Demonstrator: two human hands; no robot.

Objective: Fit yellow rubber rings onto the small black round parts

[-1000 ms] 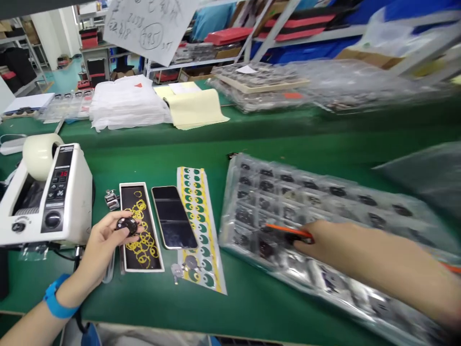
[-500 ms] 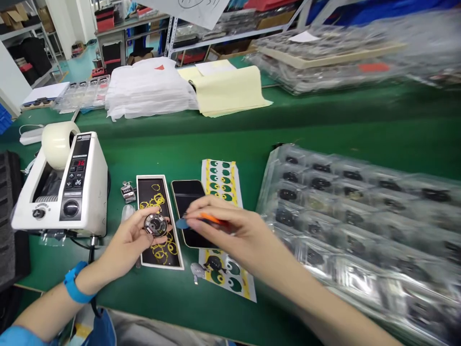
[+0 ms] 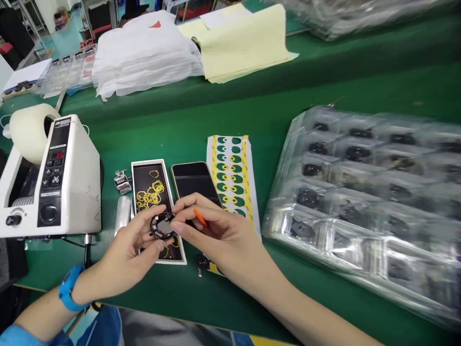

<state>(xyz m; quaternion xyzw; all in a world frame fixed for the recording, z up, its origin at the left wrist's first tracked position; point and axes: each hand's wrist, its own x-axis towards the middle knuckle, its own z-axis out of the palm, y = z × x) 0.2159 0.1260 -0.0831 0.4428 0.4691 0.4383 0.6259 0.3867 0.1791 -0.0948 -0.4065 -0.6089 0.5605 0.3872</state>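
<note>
My left hand [image 3: 131, 252] grips a small round black part [image 3: 162, 227] by its rim, held just above a narrow black tray [image 3: 141, 175] strewn with yellow rings. My right hand [image 3: 216, 235] is closed around a thin orange tool [image 3: 200, 217], and its fingertips press on the round part's right side. Both hands meet over the tray's near end. A dark phone [image 3: 192, 178] lies right of the tray, partly hidden by my right hand. Beyond it lies a yellow-and-green sticker sheet [image 3: 233, 168]. A second small black part [image 3: 201, 262] rests on the mat under my right wrist.
A white tape dispenser [image 3: 54, 180] with a red display stands at the left. A small metal counter [image 3: 121, 181] sits beside the tray. Clear blister trays [image 3: 367, 192] holding several black parts fill the right. Stacks of white sheets [image 3: 144, 53] and yellow paper [image 3: 245, 43] lie at the back.
My right hand came back from the blister trays with the orange tool and closed in on the round part in my left hand. The view tilted downward and closer.
</note>
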